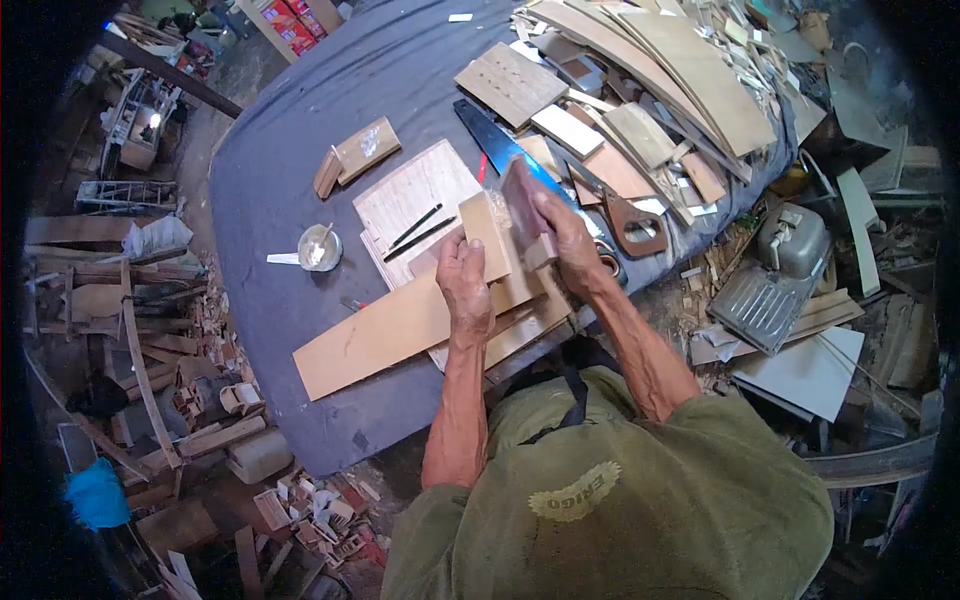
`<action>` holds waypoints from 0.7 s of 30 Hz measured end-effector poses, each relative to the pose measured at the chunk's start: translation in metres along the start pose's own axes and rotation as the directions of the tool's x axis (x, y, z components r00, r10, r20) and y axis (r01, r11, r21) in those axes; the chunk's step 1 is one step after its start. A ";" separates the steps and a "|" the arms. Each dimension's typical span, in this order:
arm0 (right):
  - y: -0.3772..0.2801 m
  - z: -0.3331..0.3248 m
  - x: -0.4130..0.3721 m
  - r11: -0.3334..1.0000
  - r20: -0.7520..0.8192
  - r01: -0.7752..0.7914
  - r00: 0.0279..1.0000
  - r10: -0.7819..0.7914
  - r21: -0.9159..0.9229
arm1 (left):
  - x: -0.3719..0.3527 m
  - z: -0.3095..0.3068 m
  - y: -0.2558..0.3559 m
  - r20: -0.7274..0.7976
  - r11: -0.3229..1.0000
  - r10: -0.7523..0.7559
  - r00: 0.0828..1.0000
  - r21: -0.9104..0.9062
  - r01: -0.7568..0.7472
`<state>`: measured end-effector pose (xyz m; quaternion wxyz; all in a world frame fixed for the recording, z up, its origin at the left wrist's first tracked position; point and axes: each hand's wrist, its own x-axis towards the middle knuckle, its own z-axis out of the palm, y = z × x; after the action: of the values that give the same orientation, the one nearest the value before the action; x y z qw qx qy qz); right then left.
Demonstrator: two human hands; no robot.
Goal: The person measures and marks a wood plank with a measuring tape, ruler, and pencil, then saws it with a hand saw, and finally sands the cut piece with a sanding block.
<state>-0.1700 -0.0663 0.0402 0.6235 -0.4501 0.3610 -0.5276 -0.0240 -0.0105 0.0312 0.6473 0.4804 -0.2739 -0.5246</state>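
Observation:
My left hand (465,285) is closed on a light wooden board (375,335), its thumb on top near a short upright wood piece (485,235). My right hand (568,240) grips a brownish-purple flat block (522,203), tilted beside the board's right end. Under the long board lie flat wooden boards (415,190), with two dark pencils (420,233) on top. A handsaw (510,150) with a wooden handle lies beyond my right hand. What my right fingertips touch on the block's far side is hidden.
On the cloth-covered table (270,170) stand a small tub (320,248) with a white stick and a joined wood piece (365,150). Wood offcuts (640,135) pile up at the back right. A metal sink (765,290) lies right of the table.

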 end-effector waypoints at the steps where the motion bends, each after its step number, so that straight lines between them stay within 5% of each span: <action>1: 0.000 0.005 -0.002 0.994 0.051 0.015 0.998 -0.021 0.113 | 0.002 0.000 -0.003 0.009 0.999 -0.002 1.000 0.032 0.002; 6: 0.011 0.017 -0.008 0.984 0.056 -0.097 0.994 0.090 0.147 | 0.009 0.007 0.001 -0.076 0.954 0.071 0.995 0.295 -0.045; 9: 0.019 0.018 -0.016 0.979 0.045 0.062 0.998 -0.054 -0.193 | 0.022 0.007 0.001 -0.019 0.835 0.272 0.962 0.501 -0.227; 10: 0.011 0.021 -0.030 0.923 0.027 0.102 0.995 -0.099 -0.371 | 0.022 0.004 0.004 -0.010 0.861 0.229 0.973 0.467 -0.198; 13: 0.006 0.021 -0.043 0.873 -0.022 -0.023 1.000 0.014 -0.488 | 0.017 0.001 0.005 0.027 0.900 0.169 0.985 0.403 -0.165; 16: 0.010 0.019 -0.010 0.954 -0.095 -0.007 0.995 -0.022 -0.298 | 0.002 0.014 -0.009 0.021 0.911 0.231 0.973 0.346 -0.224; 19: 0.011 0.024 -0.029 0.896 -0.039 0.108 0.990 -0.138 -0.431 | 0.022 0.004 0.012 -0.008 0.908 0.118 0.993 0.405 -0.105; 21: 0.009 0.030 -0.049 0.882 -0.033 0.104 0.990 -0.134 -0.460 | 0.031 0.000 0.007 0.081 0.920 0.152 0.985 0.353 -0.171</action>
<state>-0.1486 -0.0126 0.0402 0.4546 -0.5885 0.4662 -0.4793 -0.0118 -0.0394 0.0325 0.5827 0.5523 -0.4202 -0.4228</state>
